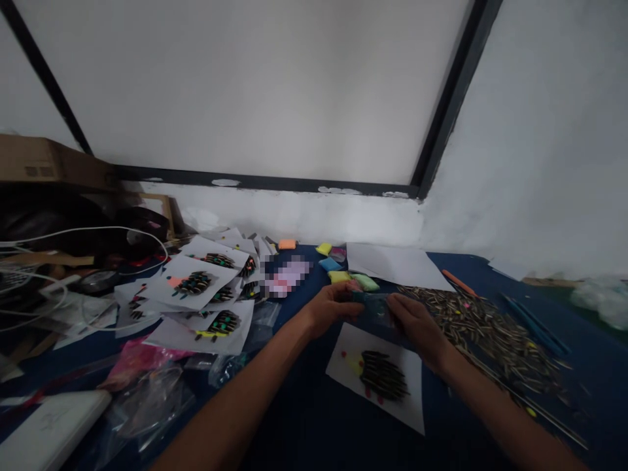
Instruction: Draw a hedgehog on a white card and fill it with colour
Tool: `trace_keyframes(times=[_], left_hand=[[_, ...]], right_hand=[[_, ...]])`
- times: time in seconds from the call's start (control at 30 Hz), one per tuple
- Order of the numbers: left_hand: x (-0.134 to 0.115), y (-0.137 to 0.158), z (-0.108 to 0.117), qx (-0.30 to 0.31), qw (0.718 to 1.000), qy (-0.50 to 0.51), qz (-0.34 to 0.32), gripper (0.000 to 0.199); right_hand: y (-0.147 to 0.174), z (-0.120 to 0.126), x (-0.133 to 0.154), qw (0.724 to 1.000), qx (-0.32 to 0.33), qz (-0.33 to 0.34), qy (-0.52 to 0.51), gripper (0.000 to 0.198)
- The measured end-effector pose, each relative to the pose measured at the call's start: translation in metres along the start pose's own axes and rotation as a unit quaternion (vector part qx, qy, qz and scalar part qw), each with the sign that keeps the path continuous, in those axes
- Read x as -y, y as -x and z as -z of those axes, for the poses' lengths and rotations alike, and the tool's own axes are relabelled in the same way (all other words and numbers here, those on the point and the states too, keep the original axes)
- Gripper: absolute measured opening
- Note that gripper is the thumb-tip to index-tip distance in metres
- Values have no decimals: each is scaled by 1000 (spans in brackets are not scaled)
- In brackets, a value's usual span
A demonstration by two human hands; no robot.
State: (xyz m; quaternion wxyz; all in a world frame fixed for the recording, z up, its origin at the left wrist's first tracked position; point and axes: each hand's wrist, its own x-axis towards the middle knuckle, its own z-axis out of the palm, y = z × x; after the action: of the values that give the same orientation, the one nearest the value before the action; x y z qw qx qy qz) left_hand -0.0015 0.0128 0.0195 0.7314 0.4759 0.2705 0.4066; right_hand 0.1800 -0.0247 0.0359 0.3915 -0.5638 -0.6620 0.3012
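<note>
My left hand (333, 307) and my right hand (417, 327) pinch a small clear plastic bag (377, 309) stretched between them. Something green shows in the bag beside the left fingers; its exact form is too dim to tell. Just below the hands, a white paper sheet (415, 386) lies on the blue tabletop. On it is a hedgehog-like figure (385, 374) with dark, seed-like spines, a yellow face and red feet. Small packets of coloured clay-like material, one yellow (337, 277), one green (367, 283) and one blue (330, 264), lie right behind my hands.
A heap of striped seeds (490, 333) spreads at the right, with blue tweezers (534, 324) and an orange stick (458, 282). Similar hedgehog sheets (189, 281) are piled at the left. Crumpled plastic bags (157, 399), white cables and a cardboard box (53, 160) crowd the left side.
</note>
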Motion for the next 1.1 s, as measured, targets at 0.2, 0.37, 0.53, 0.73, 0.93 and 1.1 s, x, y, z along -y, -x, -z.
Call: trace_keyframes(times=[0.2, 0.37, 0.53, 0.73, 0.93, 1.1], left_hand=[[3, -4, 5, -68, 988, -130, -47, 42], [6, -12, 15, -141, 955, -241, -96, 30], [4, -12, 27, -224, 888, -380, -131, 17], [9, -14, 17, -208, 834, -493, -131, 21], [11, -25, 22, -220, 835, -492, -112, 24], [7, -24, 30, -198, 883, -404, -135, 22]], right_hand=[[0, 0, 4, 998, 13, 25, 62, 31], [-9, -2, 1, 987, -6, 46, 155, 31], [-22, 2, -9, 966, -9, 51, 252, 27], [-37, 2, -17, 940, -41, 37, 338, 10], [-41, 2, -13, 925, -38, 55, 374, 16], [-42, -3, -6, 929, -53, 87, 355, 26]])
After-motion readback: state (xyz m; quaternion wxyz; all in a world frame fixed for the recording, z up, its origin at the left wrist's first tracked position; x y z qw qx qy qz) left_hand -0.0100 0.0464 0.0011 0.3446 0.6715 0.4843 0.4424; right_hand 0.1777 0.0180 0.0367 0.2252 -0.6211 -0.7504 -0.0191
